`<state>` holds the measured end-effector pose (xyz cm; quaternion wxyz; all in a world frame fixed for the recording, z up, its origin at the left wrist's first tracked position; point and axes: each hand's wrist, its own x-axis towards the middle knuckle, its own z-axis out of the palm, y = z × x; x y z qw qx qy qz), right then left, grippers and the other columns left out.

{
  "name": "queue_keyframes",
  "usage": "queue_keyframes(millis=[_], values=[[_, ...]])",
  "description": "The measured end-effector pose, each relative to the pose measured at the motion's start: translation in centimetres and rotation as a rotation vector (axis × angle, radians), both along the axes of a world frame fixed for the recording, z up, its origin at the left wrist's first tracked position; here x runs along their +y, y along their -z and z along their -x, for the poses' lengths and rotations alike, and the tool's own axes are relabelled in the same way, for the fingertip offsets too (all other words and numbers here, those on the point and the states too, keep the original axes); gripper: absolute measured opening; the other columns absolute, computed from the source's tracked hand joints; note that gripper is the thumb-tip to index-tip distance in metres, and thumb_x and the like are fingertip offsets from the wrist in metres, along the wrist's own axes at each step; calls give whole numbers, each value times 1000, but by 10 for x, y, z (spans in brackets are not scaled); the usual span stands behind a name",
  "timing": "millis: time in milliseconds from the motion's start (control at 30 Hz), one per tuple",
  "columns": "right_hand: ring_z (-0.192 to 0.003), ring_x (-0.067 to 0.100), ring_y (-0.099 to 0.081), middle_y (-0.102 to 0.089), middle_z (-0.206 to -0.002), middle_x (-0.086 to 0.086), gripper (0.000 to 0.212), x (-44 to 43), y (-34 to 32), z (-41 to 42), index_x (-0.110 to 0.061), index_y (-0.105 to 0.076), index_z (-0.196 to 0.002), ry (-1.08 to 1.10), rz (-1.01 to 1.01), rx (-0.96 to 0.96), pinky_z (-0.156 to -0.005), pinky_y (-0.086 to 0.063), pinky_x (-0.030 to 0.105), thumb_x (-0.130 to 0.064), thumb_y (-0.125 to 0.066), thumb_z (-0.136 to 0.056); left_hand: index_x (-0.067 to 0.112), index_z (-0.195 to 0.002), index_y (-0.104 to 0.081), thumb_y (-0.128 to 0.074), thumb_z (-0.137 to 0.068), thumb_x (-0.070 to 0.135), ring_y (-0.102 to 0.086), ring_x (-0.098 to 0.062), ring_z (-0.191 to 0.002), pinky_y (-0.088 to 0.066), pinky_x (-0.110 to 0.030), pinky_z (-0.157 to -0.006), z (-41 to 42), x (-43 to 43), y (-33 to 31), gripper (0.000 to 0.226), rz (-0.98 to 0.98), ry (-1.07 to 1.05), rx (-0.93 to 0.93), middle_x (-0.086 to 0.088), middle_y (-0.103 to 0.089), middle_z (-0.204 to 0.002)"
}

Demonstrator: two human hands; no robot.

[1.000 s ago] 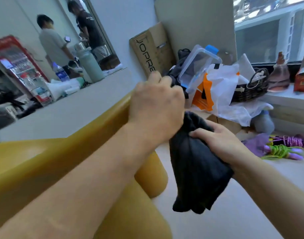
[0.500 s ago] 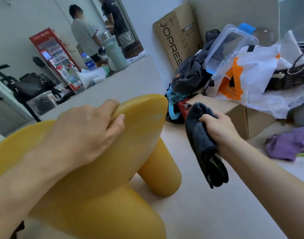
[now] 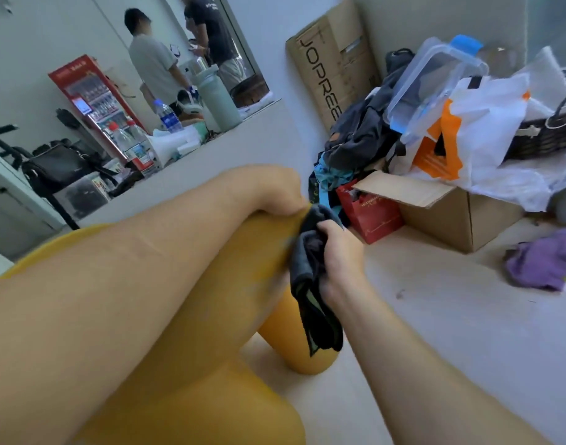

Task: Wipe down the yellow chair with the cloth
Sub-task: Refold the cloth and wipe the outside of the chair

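Two risks are judged worth noting, the larger first. The yellow chair [image 3: 191,406] appears to be tipped up, and it is steadied only by the left grip [image 3: 270,191], whose fingers are curled over the far rim of the seat. If that hold is loosened while pressure is applied, the smooth shell could be let slide across the floor [image 3: 452,332] or dropped back down. The smaller risk lies with the cloth [image 3: 320,319]. It is held bunched in the right grip [image 3: 341,252], which is closed round its upper part. Only a narrow fold therefore appears to be pressed against the seat edge, just beside the left fingers, and patches could be missed. A loose tail is left hanging below the fist, and it could be dragged over the floor and dirt carried back to the chair.

The chair is found low in the middle and left of the view, largely hidden behind the left forearm. It is moulded as one mustard-yellow piece, matt and rounded, with no seams to be made out. One thick, blunt leg [image 3: 281,345] is seen reaching the floor behind the hanging cloth. Faint smudging is suggested near the seat edge, though nothing certain can be told through the blur.
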<state>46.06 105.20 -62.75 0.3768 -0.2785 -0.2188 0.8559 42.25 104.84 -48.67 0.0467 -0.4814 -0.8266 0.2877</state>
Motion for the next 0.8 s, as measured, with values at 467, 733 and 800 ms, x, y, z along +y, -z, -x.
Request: queue_keyframes(millis=[467, 733, 800], values=[[-122, 25, -53, -58, -131, 1, 42, 40, 89, 105, -31, -43, -142, -196, -242, -201, -103, -44, 45, -39, -39, -101, 9, -123, -57, -43, -95, 35, -55, -25, -108, -43, -30, -91, 33, 37, 24, 40, -13, -203, -136, -10, -58, -127], [-125, 10, -48, -55, -136, -16, 40, 27, 60, 64, -41, -49, -137, 77, -455, -124, -108, -38, 32, -40, -40, -99, 5, -90, -65, -53, -90, 33, -59, -29, -86, -48, -39, -81, 36, 43, 23, 30, -65, -204, -192, -12, -65, -92], [-122, 8, -48, -55, -133, -22, 42, 20, 41, 53, -39, -53, -135, 203, -533, -58, -104, -36, 23, -46, -41, -95, 5, -91, -65, -53, -90, 31, -59, -28, -86, -46, -37, -79, 34, 45, 22, 29, -73, -204, -191, -12, -65, -93]])
